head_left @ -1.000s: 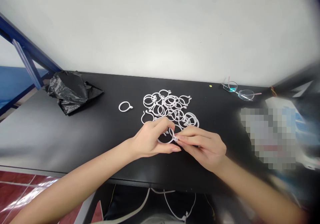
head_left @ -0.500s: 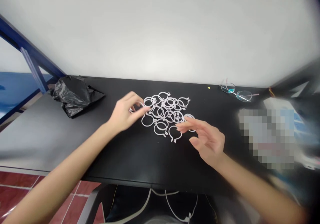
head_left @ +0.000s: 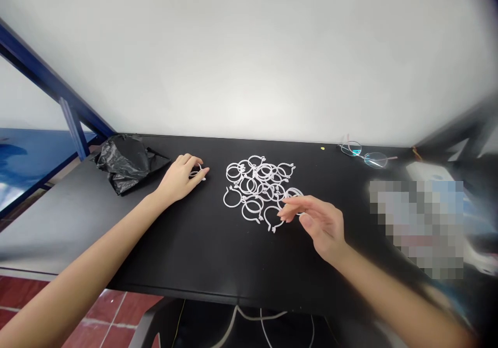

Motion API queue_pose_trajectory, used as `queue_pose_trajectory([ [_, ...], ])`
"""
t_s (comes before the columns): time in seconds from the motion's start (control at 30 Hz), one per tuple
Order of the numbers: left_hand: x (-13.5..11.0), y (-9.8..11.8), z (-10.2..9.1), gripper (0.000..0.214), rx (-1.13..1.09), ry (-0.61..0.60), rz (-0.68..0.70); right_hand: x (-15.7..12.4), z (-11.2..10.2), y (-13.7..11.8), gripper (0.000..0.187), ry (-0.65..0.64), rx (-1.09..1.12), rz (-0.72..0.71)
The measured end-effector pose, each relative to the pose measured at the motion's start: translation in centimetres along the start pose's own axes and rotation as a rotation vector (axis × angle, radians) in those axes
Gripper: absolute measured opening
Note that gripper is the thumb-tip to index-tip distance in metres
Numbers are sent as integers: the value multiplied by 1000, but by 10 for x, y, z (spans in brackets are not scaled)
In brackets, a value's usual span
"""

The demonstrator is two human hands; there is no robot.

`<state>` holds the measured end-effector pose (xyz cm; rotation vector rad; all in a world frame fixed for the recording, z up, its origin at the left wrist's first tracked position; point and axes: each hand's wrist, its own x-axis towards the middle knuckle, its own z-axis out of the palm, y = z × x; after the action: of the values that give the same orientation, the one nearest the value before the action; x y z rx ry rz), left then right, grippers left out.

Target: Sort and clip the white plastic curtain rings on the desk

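Note:
A loose pile of white plastic snap rings (head_left: 249,184), several with their small clasp ends undone, lies in the middle of the black table. Left of the pile, my left hand (head_left: 179,178) rests low over the tabletop, with its curved fingers and thumb around a white snap ring (head_left: 194,174) that shows partly between them. My right hand (head_left: 321,223) hovers at the right edge of the pile, palm inward. Its fingers are slightly bent, the thumb apart, and nothing is held. The fingertips cover part of the rings there.
A crumpled black plastic bag (head_left: 130,164) lies at the back left beside a blue metal frame (head_left: 73,125). Eyeglasses (head_left: 363,155) sit at the back right, near a blurred-out item (head_left: 420,228). A wall stands behind the table; cables (head_left: 257,317) hang below its front edge.
My left hand has moved left, away from the pile, carrying a white snap ring. My right hand stays near the pile's right edge. The view has tilted slightly upward.

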<state>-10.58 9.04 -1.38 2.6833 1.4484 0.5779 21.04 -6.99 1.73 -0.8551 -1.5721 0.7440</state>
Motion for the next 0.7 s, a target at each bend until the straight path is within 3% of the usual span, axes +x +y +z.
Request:
queue_pose_trajectory([
  [0.17,4,4,-8,37,104,-68,-35,0,0,-1,22,-1,-3,-7],
  [0.23,3,22,-14,38,109,-29,-44,0,0,-1,22,13,-3,-8],
  [0.3,-2,46,-19,37,50,-25,50,0,-1,-1,22,28,-10,-2],
  [0.43,-19,86,-17,33,-122,-245,245,0,0,0,20,53,-47,15],
  [0.57,-29,93,-10,32,-139,-313,288,0,1,0,19,47,-73,13],
  [0.7,-27,97,-22,35,-335,-345,193,-1,3,1,18,37,-90,6],
])
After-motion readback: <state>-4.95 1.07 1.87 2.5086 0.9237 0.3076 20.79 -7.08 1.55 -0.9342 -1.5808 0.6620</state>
